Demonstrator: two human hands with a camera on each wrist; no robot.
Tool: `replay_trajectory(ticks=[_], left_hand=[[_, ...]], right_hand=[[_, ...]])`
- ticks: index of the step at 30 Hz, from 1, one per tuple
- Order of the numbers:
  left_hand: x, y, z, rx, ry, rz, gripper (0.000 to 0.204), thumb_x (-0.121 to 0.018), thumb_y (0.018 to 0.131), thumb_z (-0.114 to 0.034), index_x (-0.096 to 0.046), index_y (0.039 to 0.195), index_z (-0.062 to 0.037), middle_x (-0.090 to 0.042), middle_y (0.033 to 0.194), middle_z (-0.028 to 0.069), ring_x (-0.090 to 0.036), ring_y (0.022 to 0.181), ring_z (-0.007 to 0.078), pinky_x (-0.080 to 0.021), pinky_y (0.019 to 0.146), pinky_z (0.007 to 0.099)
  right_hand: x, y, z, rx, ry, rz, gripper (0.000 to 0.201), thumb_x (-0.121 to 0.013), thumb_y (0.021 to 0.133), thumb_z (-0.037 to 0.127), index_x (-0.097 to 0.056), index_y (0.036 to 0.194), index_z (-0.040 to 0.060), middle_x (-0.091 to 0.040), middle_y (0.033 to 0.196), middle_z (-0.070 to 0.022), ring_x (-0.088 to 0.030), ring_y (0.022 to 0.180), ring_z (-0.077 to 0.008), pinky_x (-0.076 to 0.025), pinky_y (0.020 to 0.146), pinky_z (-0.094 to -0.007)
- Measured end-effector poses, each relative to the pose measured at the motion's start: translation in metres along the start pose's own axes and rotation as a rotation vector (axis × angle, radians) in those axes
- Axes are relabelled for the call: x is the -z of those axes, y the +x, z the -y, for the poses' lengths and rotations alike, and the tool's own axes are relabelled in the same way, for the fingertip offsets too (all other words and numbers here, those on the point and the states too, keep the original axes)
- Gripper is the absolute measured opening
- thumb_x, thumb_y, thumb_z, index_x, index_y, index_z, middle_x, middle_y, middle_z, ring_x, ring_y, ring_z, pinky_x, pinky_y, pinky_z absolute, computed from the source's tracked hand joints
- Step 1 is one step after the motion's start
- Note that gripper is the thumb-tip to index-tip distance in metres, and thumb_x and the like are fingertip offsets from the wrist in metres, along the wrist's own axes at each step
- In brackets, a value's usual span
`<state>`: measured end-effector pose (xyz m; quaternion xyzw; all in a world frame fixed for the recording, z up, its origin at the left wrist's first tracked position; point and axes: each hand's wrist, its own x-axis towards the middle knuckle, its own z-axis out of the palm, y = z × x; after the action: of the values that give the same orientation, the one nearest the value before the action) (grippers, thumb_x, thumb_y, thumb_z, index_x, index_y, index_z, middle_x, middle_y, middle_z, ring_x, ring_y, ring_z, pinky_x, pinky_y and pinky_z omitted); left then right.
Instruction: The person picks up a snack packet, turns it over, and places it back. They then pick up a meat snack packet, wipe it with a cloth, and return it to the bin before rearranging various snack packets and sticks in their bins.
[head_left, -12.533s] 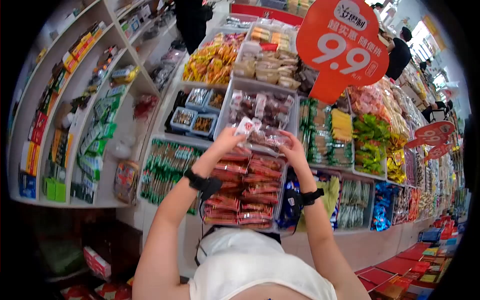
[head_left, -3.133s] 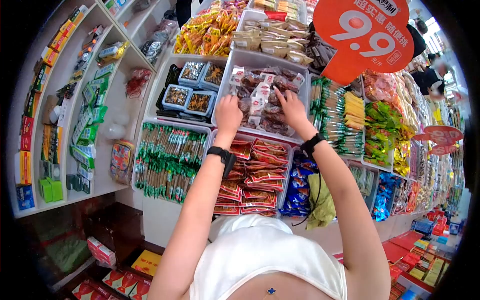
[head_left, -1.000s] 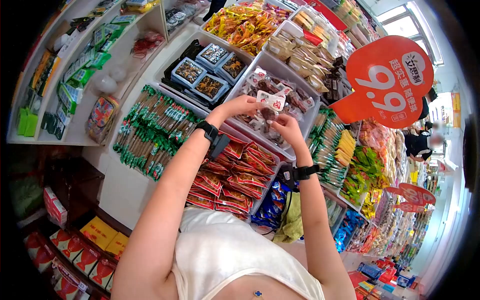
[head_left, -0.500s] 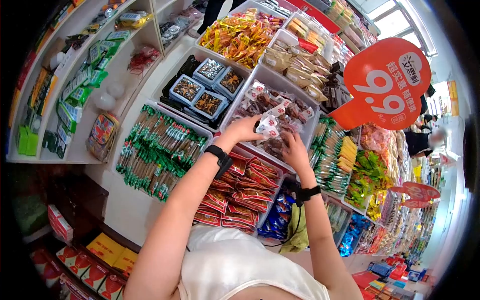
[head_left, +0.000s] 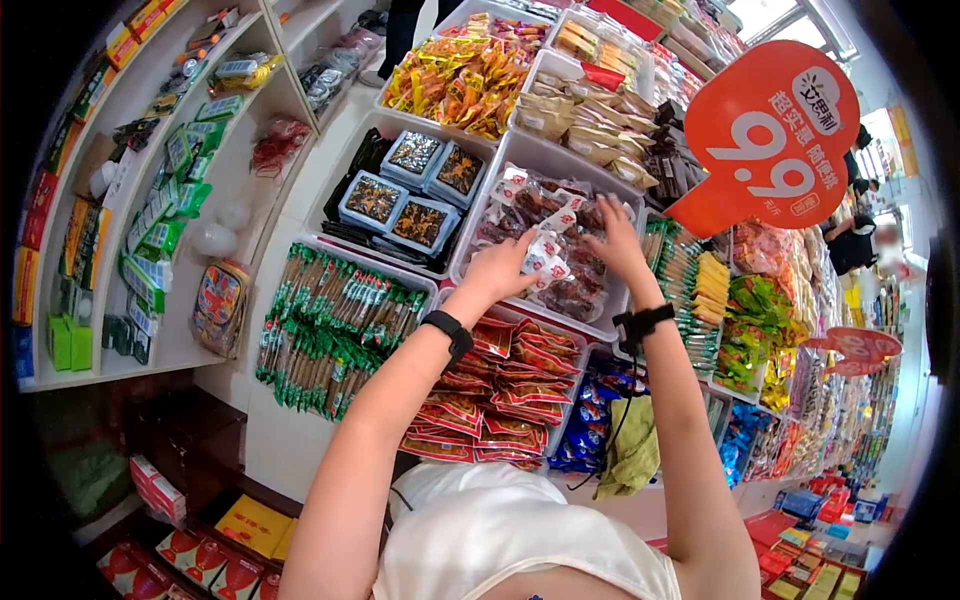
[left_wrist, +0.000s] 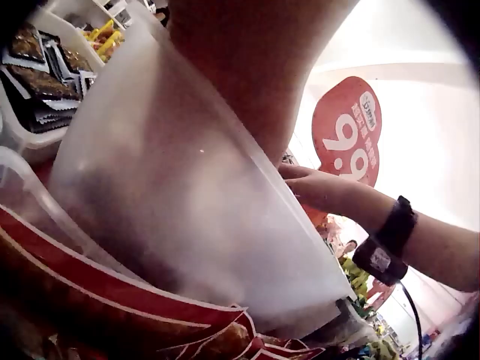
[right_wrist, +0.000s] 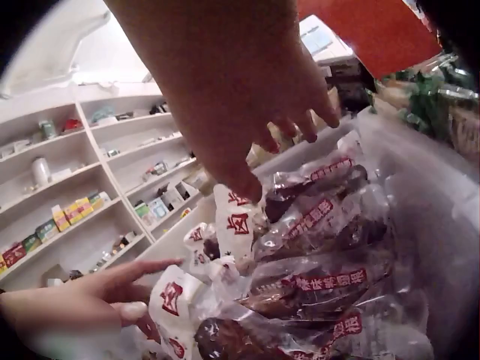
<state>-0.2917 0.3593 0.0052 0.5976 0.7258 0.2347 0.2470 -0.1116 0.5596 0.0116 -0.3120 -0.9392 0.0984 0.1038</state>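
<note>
A pale plastic tub (head_left: pixel 588 328) holds clear packets of dark brown meat (right_wrist: pixel 322 281) with white, red-printed tops. At its near left side, my left hand (head_left: pixel 500 268) reaches over the rim to a packet with a white label (head_left: pixel 545 258). The right wrist view shows that left hand (right_wrist: pixel 75 304) with its index finger stretched out and the thumb apart beside the label. My right hand (head_left: pixel 622 245) is over the tub's right side, fingers spread above the packets, holding nothing. In the left wrist view the tub's wall hides the left fingers.
Red snack bags (head_left: pixel 490 385) lie in front of the tub, green-ended sticks (head_left: pixel 340 320) to the left, and blue trays (head_left: pixel 400 190) behind those. A red price sign (head_left: pixel 770 135) rises at the right. White shelves (head_left: pixel 150 240) stand at the far left.
A second ago both hands held up a labelled packet; it now lies low in the tub by my left hand. My right hand has let go and moved right and away from me, fingers spreading.
</note>
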Motion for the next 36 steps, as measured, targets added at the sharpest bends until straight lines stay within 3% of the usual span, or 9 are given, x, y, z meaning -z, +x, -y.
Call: replay_trajectory(ticks=[1, 2, 6, 10, 16, 23, 28, 31, 36], left_hand=[[-0.004, -0.002, 0.0, -0.014, 0.01, -0.05, 0.074, -0.064, 0.082, -0.04, -0.031, 0.14, -0.0083, -0.06, 0.101, 0.0209, -0.06, 0.089, 0.0397, -0.05, 0.075, 0.0462], [-0.007, -0.004, 0.001, -0.02, 0.02, -0.105, 0.073, -0.063, 0.082, -0.039, -0.031, 0.14, -0.0084, -0.06, 0.099, 0.0206, -0.06, 0.087, 0.039, -0.05, 0.074, 0.046], [-0.009, -0.003, 0.001, -0.003, 0.067, -0.232, 0.067, -0.062, 0.083, -0.04, -0.037, 0.136, -0.007, -0.061, 0.089, 0.0178, -0.061, 0.08, 0.0346, -0.051, 0.067, 0.0426], [-0.009, -0.005, 0.0, 0.006, 0.061, -0.278, 0.065, -0.063, 0.083, -0.039, -0.04, 0.133, -0.0044, -0.063, 0.089, 0.0185, -0.062, 0.078, 0.0351, -0.051, 0.066, 0.0427], [-0.007, -0.003, -0.001, 0.035, 0.036, -0.266, 0.058, -0.063, 0.083, -0.034, -0.044, 0.127, -0.0015, -0.064, 0.087, 0.02, -0.063, 0.076, 0.0367, -0.051, 0.065, 0.0447], [-0.008, -0.001, -0.001, 0.053, 0.047, -0.276, 0.051, -0.062, 0.084, -0.032, -0.047, 0.123, -0.0011, -0.065, 0.086, 0.0194, -0.063, 0.076, 0.0372, -0.051, 0.065, 0.0457], [-0.012, -0.006, -0.001, -0.046, 0.058, -0.557, 0.02, -0.06, 0.084, -0.024, -0.056, 0.082, -0.0045, -0.061, 0.072, 0.0125, -0.06, 0.065, 0.0329, -0.049, 0.057, 0.0434], [-0.015, -0.006, 0.001, -0.069, 0.042, -0.62, 0.019, -0.059, 0.084, -0.021, -0.056, 0.078, -0.0043, -0.06, 0.07, 0.0127, -0.06, 0.065, 0.0329, -0.048, 0.058, 0.0434], [-0.016, -0.003, 0.0, -0.048, 0.076, -0.65, 0.018, -0.059, 0.083, -0.018, -0.057, 0.07, -0.005, -0.06, 0.066, 0.0118, -0.06, 0.061, 0.0312, -0.049, 0.056, 0.0411]], right_hand=[[-0.004, 0.003, 0.003, -0.046, -0.048, 0.168, 0.081, -0.072, 0.074, 0.029, -0.032, 0.141, 0.0083, -0.037, 0.14, -0.0213, -0.041, 0.124, -0.0407, -0.038, 0.1, -0.0454], [-0.008, 0.003, 0.001, -0.034, -0.036, 0.187, 0.083, -0.072, 0.074, 0.03, -0.031, 0.142, 0.0093, -0.037, 0.139, -0.0211, -0.042, 0.123, -0.0398, -0.039, 0.099, -0.0458], [0.0, 0.005, 0.007, 0.012, -0.17, 0.224, 0.08, -0.073, 0.074, 0.027, -0.033, 0.141, 0.011, -0.046, 0.127, -0.0196, -0.048, 0.114, -0.037, -0.043, 0.092, -0.046], [0.022, -0.002, 0.031, -0.001, -0.037, 0.118, 0.06, -0.072, 0.072, 0.012, -0.046, 0.126, 0.0105, -0.052, 0.098, -0.0143, -0.055, 0.094, -0.0358, -0.047, 0.076, -0.0448], [0.022, 0.007, 0.039, -0.011, -0.077, 0.092, 0.043, -0.071, 0.072, 0.009, -0.049, 0.108, 0.0086, -0.053, 0.096, -0.0155, -0.057, 0.09, -0.0375, -0.048, 0.071, -0.0467], [0.0, 0.016, 0.034, -0.075, -0.182, 0.026, 0.044, -0.07, 0.072, 0.007, -0.045, 0.108, 0.0075, -0.055, 0.098, -0.0167, -0.057, 0.091, -0.0383, -0.048, 0.072, -0.0472], [-0.024, 0.014, 0.048, -0.132, -0.366, -0.169, 0.04, -0.059, 0.075, -0.003, -0.048, 0.112, 0.0043, -0.052, 0.095, -0.0141, -0.058, 0.087, -0.0335, -0.053, 0.066, -0.0421], [-0.029, 0.011, 0.049, -0.146, -0.369, -0.209, 0.038, -0.057, 0.076, -0.004, -0.048, 0.112, 0.0044, -0.051, 0.096, -0.0149, -0.057, 0.088, -0.0343, -0.052, 0.067, -0.042], [0.003, 0.004, 0.049, -0.141, -0.13, 0.034, 0.049, -0.064, 0.076, 0.001, -0.045, 0.12, 0.0062, -0.049, 0.103, -0.0183, -0.054, 0.096, -0.038, -0.05, 0.077, -0.0452]])
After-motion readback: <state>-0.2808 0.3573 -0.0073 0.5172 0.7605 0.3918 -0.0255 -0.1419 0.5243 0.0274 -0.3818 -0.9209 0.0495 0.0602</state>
